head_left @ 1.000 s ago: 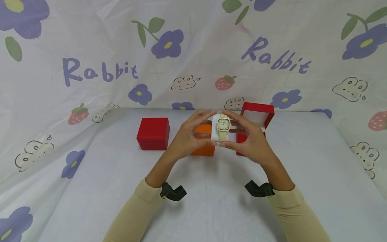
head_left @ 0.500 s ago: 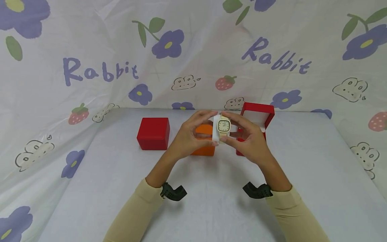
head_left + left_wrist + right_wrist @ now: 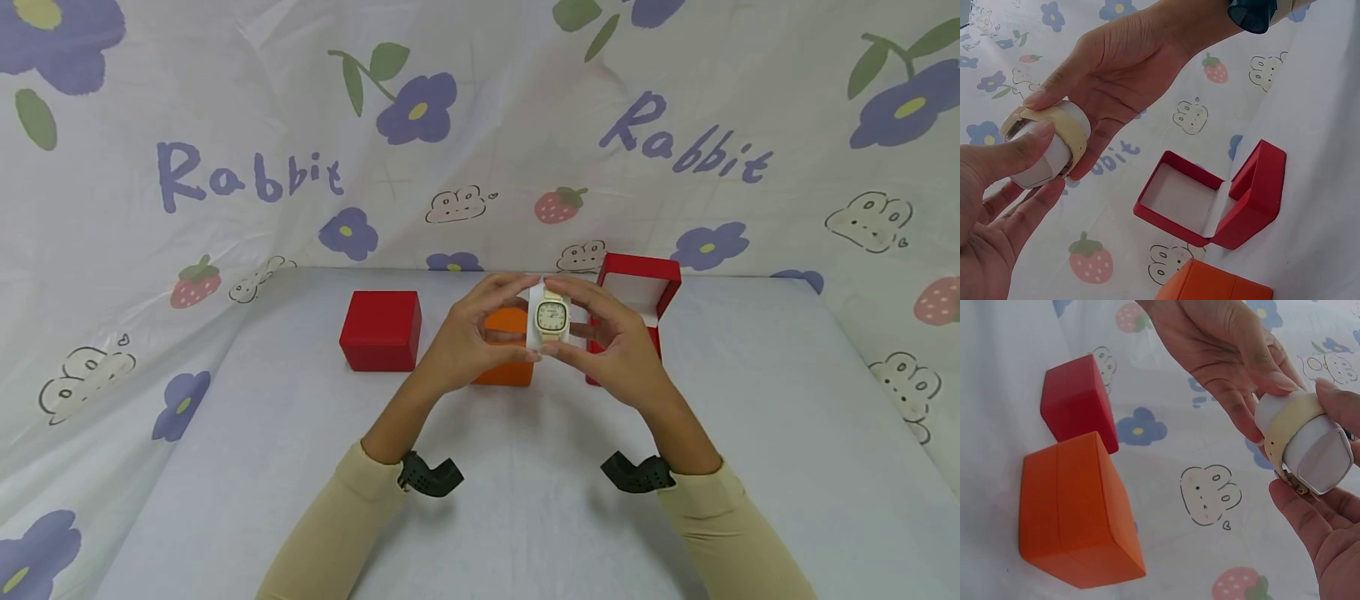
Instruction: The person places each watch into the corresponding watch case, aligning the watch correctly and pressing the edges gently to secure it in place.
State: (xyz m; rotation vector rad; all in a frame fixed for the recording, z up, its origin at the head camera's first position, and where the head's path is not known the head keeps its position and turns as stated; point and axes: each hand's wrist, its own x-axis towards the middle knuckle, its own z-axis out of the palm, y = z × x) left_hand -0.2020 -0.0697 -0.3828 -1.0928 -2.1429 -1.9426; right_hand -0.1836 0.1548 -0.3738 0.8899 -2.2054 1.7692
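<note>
Both hands are raised above the table, around a white watch cushion point(image 3: 533, 318) wrapped by a cream-strapped watch point(image 3: 552, 316) with a squarish face. My left hand point(image 3: 467, 337) grips the cushion's left end, thumb below and fingers above. On the other side my right hand point(image 3: 628, 343) pinches the watch, its thumb on the strap. In the right wrist view the cream strap point(image 3: 1294, 425) loops round the cushion, with a metal buckle point(image 3: 1294, 481) at its underside. Whether the buckle is fastened cannot be made out.
Behind the hands stand an orange box point(image 3: 504, 373), partly hidden, and a closed red box point(image 3: 381, 331) to its left. An opened red box point(image 3: 1210, 200) with white lining stands at the right. A printed cloth point(image 3: 480, 150) hangs behind the table.
The watch has shifted slightly down and left on the cushion. My right hand has moved a little left, and its thumb has changed place on the strap. The left hand stays nearly still.
</note>
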